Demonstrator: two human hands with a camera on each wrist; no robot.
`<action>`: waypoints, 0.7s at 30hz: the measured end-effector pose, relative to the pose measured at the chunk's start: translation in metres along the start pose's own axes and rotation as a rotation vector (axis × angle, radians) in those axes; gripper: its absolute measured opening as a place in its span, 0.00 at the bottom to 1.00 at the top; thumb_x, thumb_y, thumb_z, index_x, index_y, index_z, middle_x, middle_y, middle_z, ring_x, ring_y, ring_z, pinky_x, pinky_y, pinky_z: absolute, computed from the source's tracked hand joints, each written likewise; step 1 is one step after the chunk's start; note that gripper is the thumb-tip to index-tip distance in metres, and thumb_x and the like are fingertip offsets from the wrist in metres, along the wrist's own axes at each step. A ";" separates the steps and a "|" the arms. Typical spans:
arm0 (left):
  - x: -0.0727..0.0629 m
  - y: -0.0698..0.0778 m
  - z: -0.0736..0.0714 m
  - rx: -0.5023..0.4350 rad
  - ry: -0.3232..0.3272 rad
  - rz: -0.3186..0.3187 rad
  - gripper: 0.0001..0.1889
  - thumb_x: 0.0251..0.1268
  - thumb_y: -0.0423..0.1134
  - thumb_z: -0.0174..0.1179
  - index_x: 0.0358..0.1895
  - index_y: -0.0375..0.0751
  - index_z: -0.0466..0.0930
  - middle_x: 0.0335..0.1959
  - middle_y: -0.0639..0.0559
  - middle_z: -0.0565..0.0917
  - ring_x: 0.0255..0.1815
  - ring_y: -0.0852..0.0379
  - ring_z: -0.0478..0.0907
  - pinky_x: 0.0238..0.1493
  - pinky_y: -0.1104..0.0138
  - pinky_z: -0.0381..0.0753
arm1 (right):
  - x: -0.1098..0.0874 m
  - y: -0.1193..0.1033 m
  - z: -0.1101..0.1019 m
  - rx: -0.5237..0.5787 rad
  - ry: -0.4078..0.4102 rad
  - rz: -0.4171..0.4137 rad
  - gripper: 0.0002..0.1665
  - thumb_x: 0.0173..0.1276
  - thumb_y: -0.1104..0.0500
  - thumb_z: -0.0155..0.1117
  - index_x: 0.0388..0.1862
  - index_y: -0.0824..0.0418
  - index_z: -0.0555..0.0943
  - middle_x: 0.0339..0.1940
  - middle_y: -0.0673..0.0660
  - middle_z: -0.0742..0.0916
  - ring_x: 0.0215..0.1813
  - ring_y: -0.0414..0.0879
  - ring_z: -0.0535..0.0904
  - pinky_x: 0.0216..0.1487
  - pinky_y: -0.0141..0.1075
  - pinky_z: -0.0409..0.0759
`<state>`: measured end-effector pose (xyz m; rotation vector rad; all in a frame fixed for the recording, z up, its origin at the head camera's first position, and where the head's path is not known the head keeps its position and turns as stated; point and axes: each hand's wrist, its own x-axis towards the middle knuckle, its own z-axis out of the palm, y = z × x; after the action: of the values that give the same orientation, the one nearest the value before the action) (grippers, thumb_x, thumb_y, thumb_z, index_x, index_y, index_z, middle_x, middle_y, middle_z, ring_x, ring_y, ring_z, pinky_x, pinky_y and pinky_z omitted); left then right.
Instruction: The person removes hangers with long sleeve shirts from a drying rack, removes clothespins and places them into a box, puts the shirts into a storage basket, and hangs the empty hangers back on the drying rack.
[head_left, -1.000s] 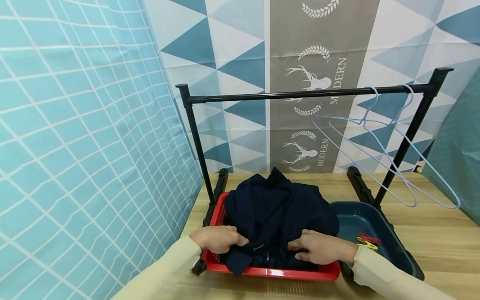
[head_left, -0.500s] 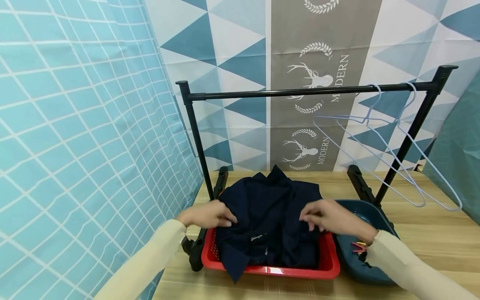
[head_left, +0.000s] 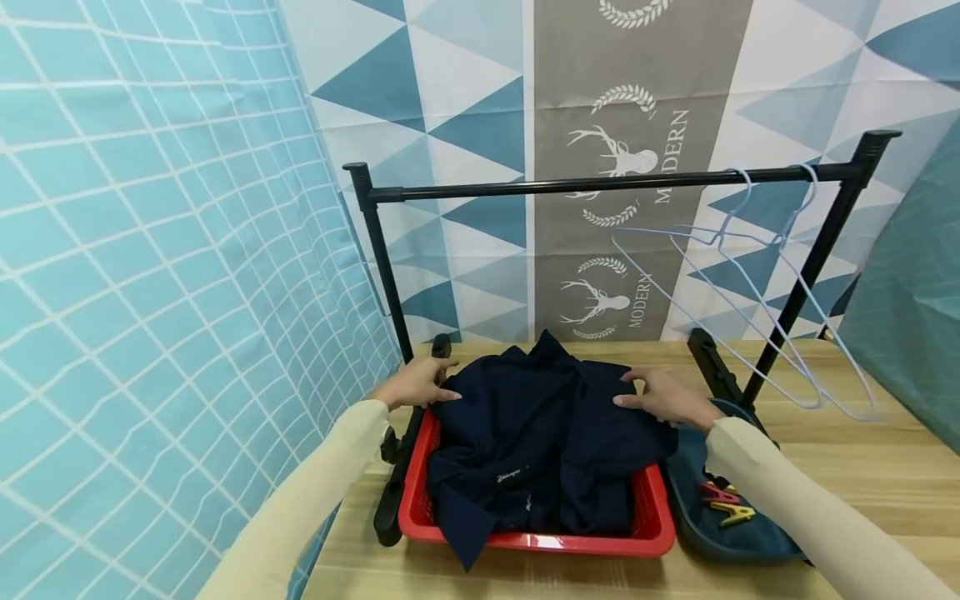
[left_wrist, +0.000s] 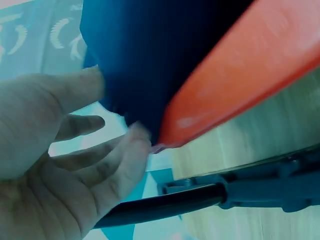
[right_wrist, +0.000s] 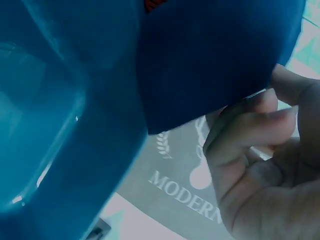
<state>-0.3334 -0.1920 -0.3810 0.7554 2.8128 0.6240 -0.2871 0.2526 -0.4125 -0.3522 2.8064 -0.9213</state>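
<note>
A dark navy garment (head_left: 525,417) with small white lettering lies bunched in a red plastic basket (head_left: 540,543), one corner hanging over the front rim. At its left back edge is my left hand (head_left: 416,383), thumb and fingers apart; in the left wrist view the thumb touches the cloth and the fingertips (left_wrist: 137,134) are by the basket's corner. My right hand (head_left: 663,396) is at the right back edge of the garment. The right wrist view shows its thumb at the cloth's edge and bent fingers (right_wrist: 250,127) just below, with no clear pinch.
A black rack's crossbar (head_left: 562,185) spans behind the basket. Two pale blue wire hangers (head_left: 750,250) hang at its right end. Beside the basket stands a dark blue tub (head_left: 738,542) with red and yellow clothespins (head_left: 727,504). A tiled-pattern curtain (head_left: 187,292) borders the left.
Both hands have left the garment's front, risen and moved back to its left and right rear edges. The cloth's right side now spreads over the basket's edge toward the tub.
</note>
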 end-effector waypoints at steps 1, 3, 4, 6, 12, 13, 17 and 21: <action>0.003 -0.002 0.002 0.024 0.002 0.014 0.33 0.68 0.42 0.71 0.73 0.33 0.72 0.16 0.53 0.72 0.13 0.60 0.69 0.25 0.68 0.73 | 0.003 0.001 0.002 0.008 0.001 -0.004 0.37 0.75 0.46 0.67 0.72 0.68 0.72 0.21 0.55 0.78 0.15 0.46 0.72 0.20 0.41 0.75; 0.008 -0.006 0.006 0.081 0.019 0.051 0.28 0.66 0.38 0.72 0.68 0.32 0.78 0.13 0.56 0.65 0.12 0.61 0.61 0.25 0.69 0.69 | 0.007 0.003 0.005 0.019 0.031 -0.039 0.34 0.75 0.49 0.67 0.69 0.71 0.75 0.21 0.56 0.79 0.15 0.46 0.72 0.19 0.41 0.76; 0.010 -0.007 0.008 0.117 0.034 0.071 0.25 0.66 0.36 0.72 0.64 0.32 0.81 0.12 0.56 0.64 0.13 0.62 0.59 0.25 0.68 0.67 | 0.009 0.004 0.006 0.015 0.056 -0.055 0.30 0.75 0.51 0.67 0.66 0.72 0.77 0.21 0.56 0.80 0.15 0.46 0.73 0.19 0.41 0.76; 0.012 -0.010 0.010 0.178 0.071 0.102 0.19 0.65 0.32 0.72 0.58 0.33 0.85 0.12 0.57 0.65 0.15 0.62 0.59 0.27 0.68 0.67 | 0.012 0.004 0.008 0.008 0.119 -0.080 0.23 0.75 0.55 0.67 0.59 0.72 0.82 0.20 0.55 0.80 0.15 0.46 0.74 0.18 0.41 0.76; 0.014 -0.015 0.013 0.289 0.190 0.172 0.08 0.65 0.25 0.67 0.42 0.38 0.91 0.27 0.50 0.85 0.27 0.55 0.80 0.32 0.62 0.81 | 0.018 0.000 0.009 -0.101 0.265 -0.180 0.07 0.73 0.63 0.66 0.38 0.66 0.88 0.14 0.50 0.80 0.14 0.43 0.75 0.17 0.39 0.76; 0.014 -0.016 0.012 0.289 0.205 0.182 0.08 0.64 0.24 0.66 0.40 0.39 0.91 0.29 0.49 0.86 0.28 0.54 0.81 0.33 0.61 0.81 | 0.019 -0.001 0.009 -0.119 0.279 -0.195 0.07 0.73 0.64 0.66 0.37 0.65 0.88 0.14 0.50 0.80 0.13 0.42 0.75 0.18 0.39 0.76; 0.016 -0.018 0.011 0.268 0.268 0.238 0.10 0.64 0.24 0.64 0.33 0.41 0.90 0.27 0.50 0.86 0.25 0.54 0.79 0.30 0.62 0.79 | 0.021 -0.006 0.007 -0.110 0.315 -0.221 0.07 0.75 0.64 0.63 0.40 0.67 0.86 0.21 0.50 0.83 0.17 0.41 0.76 0.20 0.37 0.76; 0.013 -0.011 0.003 0.195 0.413 0.265 0.08 0.67 0.26 0.64 0.38 0.37 0.92 0.31 0.45 0.89 0.26 0.53 0.83 0.31 0.62 0.82 | 0.018 -0.019 0.001 0.012 0.373 -0.243 0.08 0.78 0.64 0.60 0.43 0.68 0.84 0.25 0.54 0.84 0.19 0.43 0.77 0.20 0.37 0.77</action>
<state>-0.3485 -0.1928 -0.3890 1.1706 3.2125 0.6097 -0.3004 0.2323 -0.4029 -0.5865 3.1416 -1.1610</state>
